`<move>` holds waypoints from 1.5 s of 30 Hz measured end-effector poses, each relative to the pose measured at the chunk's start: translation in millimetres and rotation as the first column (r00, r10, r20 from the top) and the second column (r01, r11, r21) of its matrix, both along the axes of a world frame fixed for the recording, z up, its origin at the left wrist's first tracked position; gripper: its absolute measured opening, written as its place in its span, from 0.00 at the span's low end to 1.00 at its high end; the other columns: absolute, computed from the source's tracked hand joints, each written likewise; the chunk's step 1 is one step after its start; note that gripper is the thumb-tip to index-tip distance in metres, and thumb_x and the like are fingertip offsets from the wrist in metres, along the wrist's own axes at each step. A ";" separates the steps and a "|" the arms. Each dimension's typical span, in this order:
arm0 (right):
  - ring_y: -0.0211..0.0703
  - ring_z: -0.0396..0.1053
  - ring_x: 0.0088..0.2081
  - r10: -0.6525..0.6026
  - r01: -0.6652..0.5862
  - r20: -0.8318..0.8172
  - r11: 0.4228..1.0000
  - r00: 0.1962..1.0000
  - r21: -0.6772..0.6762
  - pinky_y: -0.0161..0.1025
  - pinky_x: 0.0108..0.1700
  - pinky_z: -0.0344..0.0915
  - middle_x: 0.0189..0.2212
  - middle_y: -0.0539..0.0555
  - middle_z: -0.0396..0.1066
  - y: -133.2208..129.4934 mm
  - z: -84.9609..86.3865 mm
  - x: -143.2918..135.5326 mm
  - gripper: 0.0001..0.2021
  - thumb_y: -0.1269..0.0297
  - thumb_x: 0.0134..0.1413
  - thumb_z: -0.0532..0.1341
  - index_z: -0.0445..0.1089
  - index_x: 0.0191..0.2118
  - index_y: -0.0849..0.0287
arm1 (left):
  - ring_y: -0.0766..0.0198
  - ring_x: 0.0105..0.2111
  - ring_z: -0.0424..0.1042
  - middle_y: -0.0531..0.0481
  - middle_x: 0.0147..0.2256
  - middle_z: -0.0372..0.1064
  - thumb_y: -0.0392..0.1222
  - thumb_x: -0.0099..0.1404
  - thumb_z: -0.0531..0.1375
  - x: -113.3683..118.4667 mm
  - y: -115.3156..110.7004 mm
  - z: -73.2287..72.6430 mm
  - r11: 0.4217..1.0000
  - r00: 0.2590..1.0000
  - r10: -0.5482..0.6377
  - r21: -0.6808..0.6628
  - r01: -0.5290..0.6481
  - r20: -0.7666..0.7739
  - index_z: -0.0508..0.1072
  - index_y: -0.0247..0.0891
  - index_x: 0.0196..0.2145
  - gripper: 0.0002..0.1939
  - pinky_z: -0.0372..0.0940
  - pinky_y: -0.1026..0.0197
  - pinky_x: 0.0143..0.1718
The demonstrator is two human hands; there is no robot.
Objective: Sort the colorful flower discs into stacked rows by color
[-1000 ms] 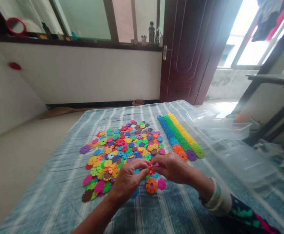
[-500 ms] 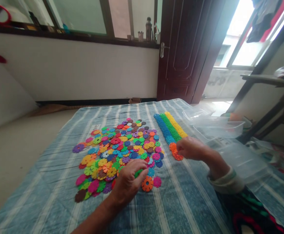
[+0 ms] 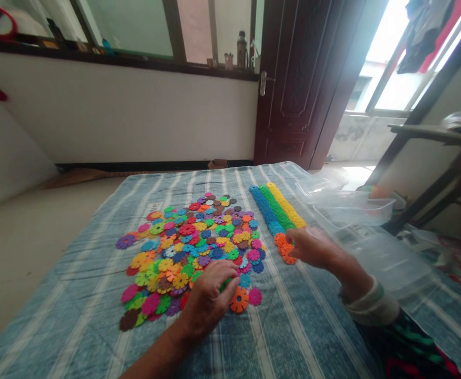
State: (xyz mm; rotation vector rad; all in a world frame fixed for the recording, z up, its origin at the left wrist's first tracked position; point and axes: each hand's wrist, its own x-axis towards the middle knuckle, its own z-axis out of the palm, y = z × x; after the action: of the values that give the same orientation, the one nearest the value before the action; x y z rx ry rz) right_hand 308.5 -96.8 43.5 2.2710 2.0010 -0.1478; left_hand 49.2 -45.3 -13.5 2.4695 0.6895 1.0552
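Many notched plastic discs (image 3: 203,243) in mixed colours lie heaped on a striped cloth (image 3: 84,273), left of three overlapping rows (image 3: 276,207): blue, green, yellow. The left hand (image 3: 212,295) half curls at their near right edge; the right hand (image 3: 310,247) bends inward by orange discs (image 3: 281,240). Whether either grips one, I cannot tell.

No text legible. Pale lettering patch (image 3: 154,209) on striped cloth (image 3: 84,273), beside disc pile (image 3: 186,229): too blurred to read.

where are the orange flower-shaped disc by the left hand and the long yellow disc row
Orange flower-shaped disc (image 3: 244,300): head view, right of its hole.
Long yellow disc row (image 3: 285,205): head view, visible middle.
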 end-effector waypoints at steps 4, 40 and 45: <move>0.49 0.73 0.38 0.029 -0.029 0.043 1.000 0.999 -0.001 0.36 0.31 0.52 0.35 0.57 0.75 -12.5 -20.8 -13.2 0.13 0.66 0.56 0.56 0.66 0.48 0.57 | 0.62 0.36 0.75 0.48 0.32 0.76 0.34 0.62 0.57 0.9 0.4 -2.7 0.998 1.000 -0.021 0.058 0.020 0.020 0.73 0.39 0.30 0.06 0.71 0.60 0.40; 0.46 0.74 0.38 -0.022 0.033 -0.055 0.981 0.998 0.191 0.35 0.33 0.52 0.36 0.53 0.77 -6.3 -46.9 -8.4 0.14 0.65 0.59 0.55 0.64 0.51 0.54 | 0.56 0.49 0.72 0.42 0.49 0.73 0.38 0.60 0.56 43.8 -4.3 8.8 0.872 0.996 -0.080 -0.487 0.049 -0.041 0.72 0.36 0.49 0.19 0.68 0.55 0.50; 0.47 0.74 0.40 -0.072 0.093 -0.098 0.971 0.993 0.222 0.35 0.33 0.53 0.36 0.55 0.76 -6.4 -49.2 -5.9 0.13 0.65 0.60 0.54 0.63 0.50 0.57 | 0.50 0.60 0.60 0.32 0.61 0.57 0.31 0.53 0.57 100.3 10.6 -1.9 0.646 0.995 -0.038 -0.757 0.094 0.091 0.60 0.29 0.59 0.33 0.64 0.54 0.54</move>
State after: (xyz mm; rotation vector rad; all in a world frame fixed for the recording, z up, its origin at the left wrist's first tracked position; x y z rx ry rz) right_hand 302.6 -103.2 -5.7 2.5299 2.0623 -0.0292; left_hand 149.6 -34.7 -15.4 1.6850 0.8038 0.6121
